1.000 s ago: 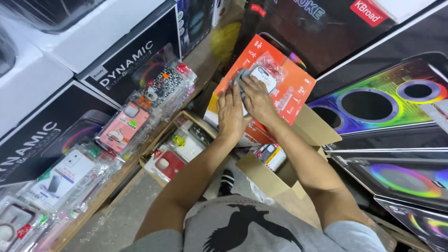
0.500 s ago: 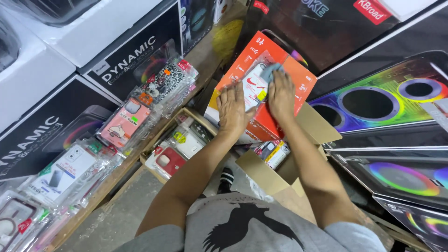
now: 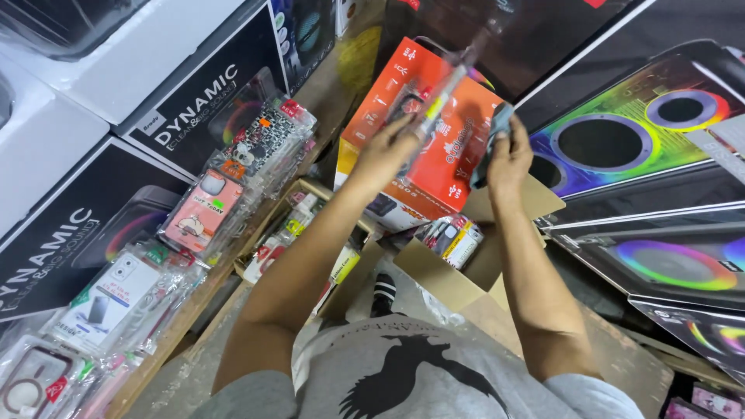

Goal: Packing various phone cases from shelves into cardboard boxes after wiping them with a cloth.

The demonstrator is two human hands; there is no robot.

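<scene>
Head view. Left hand [image 3: 386, 147] is raised in front of the orange box [image 3: 434, 159], fingers pinched on a clear-wrapped phone case [image 3: 438, 97]. The case is held edge-on to the camera and blurred; its top points up and away, and its back face cannot be read. Right hand [image 3: 506, 159] is closed around a bunched grey cloth [image 3: 497, 128], just beside the case but not touching it. Both hands are lifted clear of the orange box, which leans against the dark cartons behind.

Below the hands, an open cardboard box [image 3: 466, 287] holds a few more packaged items; one flap sticks out toward the person. To the left, a shallow tray [image 3: 306, 225] carries more wrapped cases. On the shelf further left, rows of bagged cases [image 3: 202, 213] lean against large black-and-white cartons [image 3: 194, 101]. Speaker cartons with coloured rings [image 3: 621, 143] stack on the right.

Risks, as judged: the grip on the case is at one end only, and the slick wrapper could slide out of the fingers and drop into the open box. The leaning orange box may tip if bumped by either wrist.
</scene>
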